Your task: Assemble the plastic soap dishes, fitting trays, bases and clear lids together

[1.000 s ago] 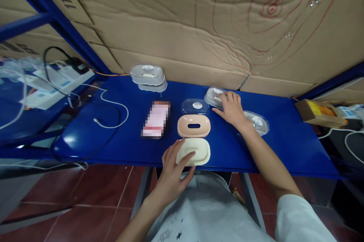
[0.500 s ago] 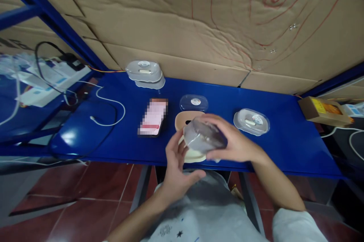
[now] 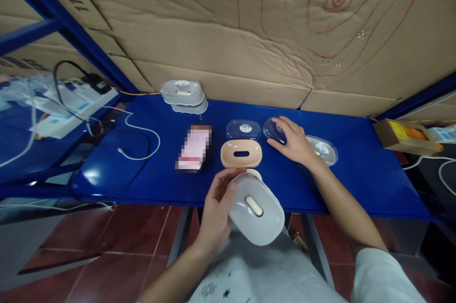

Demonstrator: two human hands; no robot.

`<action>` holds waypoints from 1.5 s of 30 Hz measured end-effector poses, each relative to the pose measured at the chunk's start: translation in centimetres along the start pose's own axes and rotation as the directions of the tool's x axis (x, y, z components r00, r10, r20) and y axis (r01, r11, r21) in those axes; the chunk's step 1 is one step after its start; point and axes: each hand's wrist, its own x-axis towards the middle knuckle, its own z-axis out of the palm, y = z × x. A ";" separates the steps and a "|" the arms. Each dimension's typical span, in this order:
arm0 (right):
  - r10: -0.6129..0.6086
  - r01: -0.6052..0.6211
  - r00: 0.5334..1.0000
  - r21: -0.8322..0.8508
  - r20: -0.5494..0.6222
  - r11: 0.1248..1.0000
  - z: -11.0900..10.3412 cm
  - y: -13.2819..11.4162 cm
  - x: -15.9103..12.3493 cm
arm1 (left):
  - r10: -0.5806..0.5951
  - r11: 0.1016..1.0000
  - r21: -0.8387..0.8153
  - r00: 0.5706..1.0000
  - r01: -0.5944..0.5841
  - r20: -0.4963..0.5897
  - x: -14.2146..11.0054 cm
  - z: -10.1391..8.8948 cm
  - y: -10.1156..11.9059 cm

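Observation:
My left hand [image 3: 219, 208] is closed on the edge of a pale grey oval soap dish [image 3: 270, 224] with a cream slot-shaped piece in its middle. It is tilted above the table's front edge. My right hand [image 3: 294, 139] grips a clear plastic lid [image 3: 272, 131] with a round label, at the table surface; its fingers partly cover the lid. Just left of it lies a second clear lid [image 3: 233, 128]. In front of that is a peach oval dish [image 3: 228, 156] with a slot through its bottom. A cream piece [image 3: 255, 175] shows partly behind the grey dish.
A lidded grey dish [image 3: 329, 153] lies right, partly behind my right wrist. Stacked packed dishes [image 3: 183, 94] stand back left. A phone [image 3: 195, 146] with a blurred screen and a white cable [image 3: 158, 137] are left. An open cardboard box [image 3: 406, 139] sits far right.
The clear lid has come off the grey dish; my right hand has carried it back and right to the table. My left hand now holds the grey dish alone, nearer my body.

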 end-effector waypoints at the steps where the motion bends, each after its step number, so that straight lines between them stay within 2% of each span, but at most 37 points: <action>1: 0.003 0.000 0.999 -0.064 0.048 0.998 0.3 1.0 0.6 | -0.034 0.999 -0.030 0.999 0.033 -0.018 0.1 0.0 0.2; 4: -0.033 0.053 0.987 -0.128 0.155 0.990 0.7 3.1 2.4 | -0.085 0.994 -0.067 0.996 0.083 -0.039 0.4 0.0 0.1; 7: -0.072 0.090 0.985 -0.108 0.156 0.990 0.0 2.7 2.9 | -0.098 0.992 -0.088 0.992 0.092 -0.075 0.6 -0.1 -0.2; 9: -0.130 0.133 0.989 -0.037 0.069 0.990 -1.1 0.5 1.7 | -0.094 0.990 -0.115 0.986 0.079 -0.135 0.7 0.0 -0.4; 11: -0.221 0.221 0.975 0.105 -0.011 0.970 -2.1 -3.0 -1.1 | -0.085 0.988 -0.146 0.976 0.056 -0.200 0.8 0.1 -0.4; 12: -0.292 0.280 0.956 0.192 0.033 0.941 -2.5 -5.0 -2.9 | -0.079 0.986 -0.159 0.972 0.043 -0.223 0.8 0.3 -0.3; 14: -0.396 0.327 0.890 0.289 0.227 0.900 -2.7 -8.6 -6.5 | -0.060 0.985 -0.173 0.971 0.019 -0.232 0.8 0.7 -0.2; 16: -0.341 0.261 0.891 0.277 0.299 0.925 -2.4 -10.8 -9.3 | -0.026 0.985 -0.170 0.981 -0.007 -0.192 0.7 1.1 -0.2; 18: -0.266 0.172 0.917 0.308 0.297 0.936 -1.7 -11.5 -10.7 | -0.014 0.987 -0.163 0.993 -0.005 -0.117 0.4 1.5 -0.4; 20: -0.253 0.132 0.932 0.409 0.259 0.903 -1.1 -10.9 -11.2 | -0.053 0.988 -0.151 0.998 0.046 -0.041 0.1 1.6 -0.7; 23: -0.298 0.140 0.932 0.554 0.206 0.820 -0.8 -9.3 -11.1 | -0.119 0.988 -0.090 0.990 0.126 0.073 -0.4 1.5 -1.5; 26: -0.299 0.122 0.936 0.628 0.183 0.768 -1.0 -8.1 -11.5 | -0.122 0.992 -0.016 0.977 0.127 0.173 -0.6 1.5 -2.2; 32: -0.221 0.042 0.962 0.714 0.159 0.699 -0.2 -7.0 -13.0 | -0.077 0.993 -0.071 0.980 0.092 0.183 -0.6 2.1 -3.1; 36: -0.167 0.050 0.983 0.775 0.072 0.630 -0.6 -5.4 -12.6 | -0.015 0.996 -0.079 0.984 0.030 0.179 -0.8 2.0 -3.7; 38: -0.118 0.046 0.991 0.686 0.058 0.726 -1.2 -3.5 -11.5 | 0.054 0.998 -0.042 0.979 -0.047 0.196 -1.1 1.8 -4.3; 41: -0.067 0.028 0.993 0.349 0.098 0.937 -1.6 -0.3 -9.2 | 0.156 0.979 0.075 0.939 -0.188 0.307 -1.5 1.5 -5.8; 43: -0.085 0.061 0.986 0.168 0.142 0.984 -1.5 1.3 -7.6 | 0.236 0.937 0.146 0.882 -0.318 0.408 -1.6 1.5 -7.0; 45: -0.136 0.121 0.969 0.086 0.207 0.989 -1.3 2.1 -6.1 | 0.269 0.843 0.276 0.806 -0.462 0.527 -1.4 1.5 -7.9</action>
